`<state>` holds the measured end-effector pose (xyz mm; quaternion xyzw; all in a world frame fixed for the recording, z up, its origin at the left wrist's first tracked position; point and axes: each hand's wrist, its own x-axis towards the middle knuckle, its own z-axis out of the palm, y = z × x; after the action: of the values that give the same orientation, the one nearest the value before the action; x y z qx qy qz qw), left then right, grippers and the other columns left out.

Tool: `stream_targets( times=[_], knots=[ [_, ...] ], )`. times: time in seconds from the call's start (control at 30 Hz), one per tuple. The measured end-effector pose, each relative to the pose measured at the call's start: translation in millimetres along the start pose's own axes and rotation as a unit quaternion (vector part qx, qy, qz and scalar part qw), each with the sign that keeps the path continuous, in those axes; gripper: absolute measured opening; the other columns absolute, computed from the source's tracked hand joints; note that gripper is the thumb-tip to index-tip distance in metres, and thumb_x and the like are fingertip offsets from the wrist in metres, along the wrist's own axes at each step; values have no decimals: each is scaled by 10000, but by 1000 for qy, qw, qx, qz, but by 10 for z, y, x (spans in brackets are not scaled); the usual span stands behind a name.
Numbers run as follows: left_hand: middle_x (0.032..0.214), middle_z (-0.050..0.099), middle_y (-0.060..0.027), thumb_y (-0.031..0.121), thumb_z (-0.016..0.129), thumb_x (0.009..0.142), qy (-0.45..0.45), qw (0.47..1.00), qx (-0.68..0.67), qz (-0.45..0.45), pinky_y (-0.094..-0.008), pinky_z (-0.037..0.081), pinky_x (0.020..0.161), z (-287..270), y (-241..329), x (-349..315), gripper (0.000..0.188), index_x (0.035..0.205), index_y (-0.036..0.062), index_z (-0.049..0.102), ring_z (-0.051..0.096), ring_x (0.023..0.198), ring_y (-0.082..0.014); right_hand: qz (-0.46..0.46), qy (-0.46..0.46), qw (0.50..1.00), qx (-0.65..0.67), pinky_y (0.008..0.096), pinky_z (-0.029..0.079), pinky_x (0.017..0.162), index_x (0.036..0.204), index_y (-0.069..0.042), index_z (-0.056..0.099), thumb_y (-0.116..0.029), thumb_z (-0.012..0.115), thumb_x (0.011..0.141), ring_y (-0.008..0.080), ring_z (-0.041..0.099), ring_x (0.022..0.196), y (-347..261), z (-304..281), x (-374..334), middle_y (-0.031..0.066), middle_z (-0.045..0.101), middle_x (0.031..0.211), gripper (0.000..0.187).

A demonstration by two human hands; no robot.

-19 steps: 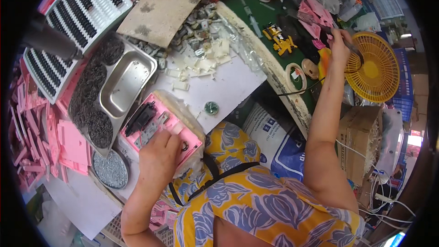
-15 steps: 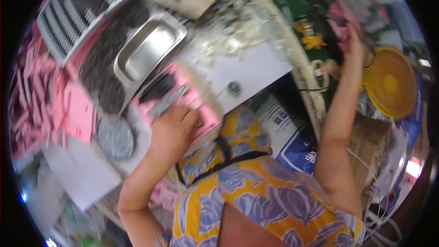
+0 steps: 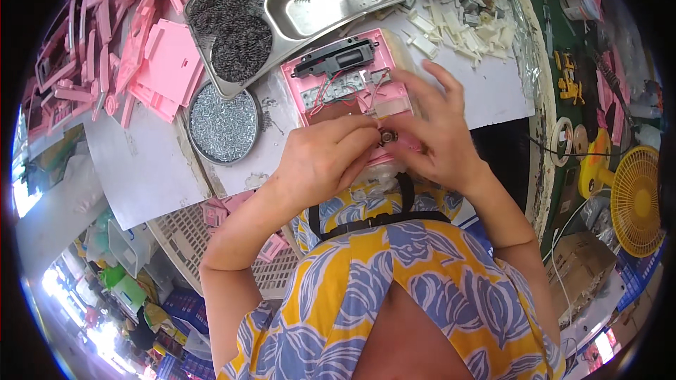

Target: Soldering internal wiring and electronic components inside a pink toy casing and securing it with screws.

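Note:
A pink plastic casing [image 3: 303, 93] lies on the table's near edge in front of me. Fitted in it are a black mechanism [image 3: 338, 56], a grey metal plate [image 3: 345, 88] and thin red wires. My left hand [image 3: 320, 155] is closed over the casing's near end, its fingers curled together; what they grip is hidden. Beside those fingertips is a small dark round part [image 3: 387, 137]. My right hand [image 3: 440, 130] is slightly blurred, fingers spread over the casing's right side, with thumb and index finger close around the round part.
Dark springs [image 3: 239, 49] fill part of a metal tray [image 3: 331, 0] beyond the casing. A round dish of small screws [image 3: 224, 123] stands left, near stacked pink panels [image 3: 165, 67]. White plastic pieces [image 3: 461, 24] lie far right. A yellow fan [image 3: 637, 200] stands at the right.
My right hand has come back from the far right side to the casing. My left hand stays at the casing. The whole view has turned and sharpened.

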<state>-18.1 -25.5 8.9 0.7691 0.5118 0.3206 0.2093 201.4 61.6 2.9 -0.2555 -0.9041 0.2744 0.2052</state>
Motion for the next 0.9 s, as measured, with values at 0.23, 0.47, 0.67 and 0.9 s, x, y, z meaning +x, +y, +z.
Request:
stream_targets(
  times=[0.23, 0.47, 0.67, 0.9],
  knots=[
    [1204, 580, -79, 163, 811, 735, 42, 985, 169, 8, -462, 440, 921, -55, -142, 406, 306, 1015, 144, 689, 559, 1096, -300, 49, 44, 997, -36, 519, 335, 1115, 1011, -102, 748, -202, 786, 794, 441, 354, 1359, -119, -25, -53, 150, 543, 1430, 242],
    [1224, 570, -68, 264, 802, 721, 15, 974, 227, 6, -476, 391, 967, -214, -230, 415, 276, 930, 125, 685, 537, 1123, -274, 54, 109, 992, 26, 394, 500, 810, 928, -45, 708, -91, 727, 821, 297, 630, 906, 157, -76, 331, 93, 700, 935, 118],
    [1225, 576, -67, 231, 793, 706, 24, 980, 197, 21, -471, 393, 960, -147, -249, 386, 270, 913, 99, 681, 543, 1109, -277, 76, 40, 996, -37, 409, 519, 704, 839, -52, 677, -234, 754, 810, 293, 644, 794, 186, -9, 609, 85, 686, 799, 200],
    [1185, 647, -45, 186, 702, 738, 11, 943, 208, 259, -464, 394, 998, -192, -513, 352, 216, 941, 113, 709, 560, 1142, -237, 43, 6, 987, -158, 425, 536, 675, 778, -45, 654, -232, 729, 793, 301, 660, 789, 46, -39, 689, 108, 680, 761, 202]
  ],
)
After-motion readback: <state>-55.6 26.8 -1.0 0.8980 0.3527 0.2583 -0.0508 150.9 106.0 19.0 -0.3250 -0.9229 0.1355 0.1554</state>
